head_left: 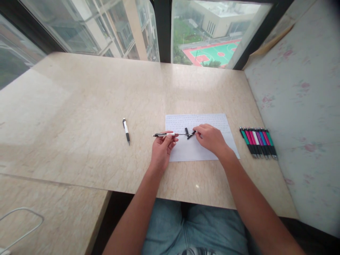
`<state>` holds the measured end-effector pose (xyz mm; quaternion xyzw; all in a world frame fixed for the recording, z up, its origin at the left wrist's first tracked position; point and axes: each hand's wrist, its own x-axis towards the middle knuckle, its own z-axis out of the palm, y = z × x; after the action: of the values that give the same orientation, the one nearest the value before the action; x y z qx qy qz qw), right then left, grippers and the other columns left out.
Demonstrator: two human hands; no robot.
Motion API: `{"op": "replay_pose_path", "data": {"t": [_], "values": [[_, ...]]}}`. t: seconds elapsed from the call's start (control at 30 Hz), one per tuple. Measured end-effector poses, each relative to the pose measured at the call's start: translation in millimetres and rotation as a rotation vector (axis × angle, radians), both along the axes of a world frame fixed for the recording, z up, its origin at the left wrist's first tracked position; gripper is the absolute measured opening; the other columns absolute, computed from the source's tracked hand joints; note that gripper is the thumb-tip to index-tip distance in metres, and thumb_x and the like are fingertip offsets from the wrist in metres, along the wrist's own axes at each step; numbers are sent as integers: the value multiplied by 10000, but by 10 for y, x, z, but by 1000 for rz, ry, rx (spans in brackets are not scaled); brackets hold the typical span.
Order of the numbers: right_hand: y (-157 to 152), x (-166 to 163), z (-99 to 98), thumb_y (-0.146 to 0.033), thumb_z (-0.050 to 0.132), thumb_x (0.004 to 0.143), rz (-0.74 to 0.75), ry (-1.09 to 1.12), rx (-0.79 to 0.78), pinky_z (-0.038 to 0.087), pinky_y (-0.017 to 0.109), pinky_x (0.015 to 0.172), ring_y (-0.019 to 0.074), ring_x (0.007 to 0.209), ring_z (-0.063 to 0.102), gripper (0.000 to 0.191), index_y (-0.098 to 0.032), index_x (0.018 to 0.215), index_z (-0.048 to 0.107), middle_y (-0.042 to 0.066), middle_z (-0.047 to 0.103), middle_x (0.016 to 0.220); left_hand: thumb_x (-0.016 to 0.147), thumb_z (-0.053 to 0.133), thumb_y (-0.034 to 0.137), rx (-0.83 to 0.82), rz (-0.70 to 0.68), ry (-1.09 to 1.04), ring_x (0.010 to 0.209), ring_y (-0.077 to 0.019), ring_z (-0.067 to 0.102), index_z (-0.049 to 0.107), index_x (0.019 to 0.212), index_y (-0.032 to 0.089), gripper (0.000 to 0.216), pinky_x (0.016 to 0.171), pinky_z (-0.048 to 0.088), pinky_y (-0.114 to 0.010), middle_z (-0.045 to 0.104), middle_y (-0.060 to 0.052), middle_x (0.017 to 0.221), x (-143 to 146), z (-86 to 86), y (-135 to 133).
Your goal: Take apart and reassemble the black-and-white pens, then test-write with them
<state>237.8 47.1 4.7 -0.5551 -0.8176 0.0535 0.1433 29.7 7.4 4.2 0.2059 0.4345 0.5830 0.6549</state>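
My left hand (162, 148) is closed round a black and white pen barrel (163, 134), held level above the white sheet of paper (198, 147). A thin refill sticks out of the barrel to the right. My right hand (210, 137) pinches a small black pen part (191, 134) at the refill's far end. Another small black piece (186, 131) lies on the paper just behind it. A whole white and black pen (126, 131) lies on the tabletop to the left of my hands.
A row of several coloured pens (258, 142) lies at the right, near the wall. The marble tabletop (87, 106) runs to a window at the back. A white wire (21, 226) lies on the lower surface at bottom left.
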Motion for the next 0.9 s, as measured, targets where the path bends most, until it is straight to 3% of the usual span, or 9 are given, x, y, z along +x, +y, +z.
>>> {"op": "replay_pose_path", "data": {"t": [0.4, 0.57, 0.9], "values": [[7, -43, -136, -186, 521, 924, -65, 221, 58, 452, 313, 750, 209, 835, 639, 178, -180, 940, 698, 81, 722, 900, 753, 786, 301, -3, 0, 4, 731, -99, 673, 681, 949, 152, 268, 651, 500, -193, 744, -74, 904, 1, 0, 3], [-18, -92, -147, -212, 562, 920, -78, 191, 93, 456, 320, 750, 226, 879, 619, 167, -203, 863, 719, 75, 713, 883, 756, 783, 297, -3, 1, 12, 739, -102, 675, 682, 953, 153, 263, 656, 500, -198, 744, -77, 922, -4, -11, 3], [-22, -222, -194, -179, 549, 922, -106, 261, 119, 470, 348, 815, 233, 888, 616, 170, -189, 948, 717, 78, 732, 927, 755, 784, 295, 1, 0, 6, 732, -102, 677, 679, 953, 152, 266, 649, 500, -195, 746, -77, 913, -5, -18, 15]]}}
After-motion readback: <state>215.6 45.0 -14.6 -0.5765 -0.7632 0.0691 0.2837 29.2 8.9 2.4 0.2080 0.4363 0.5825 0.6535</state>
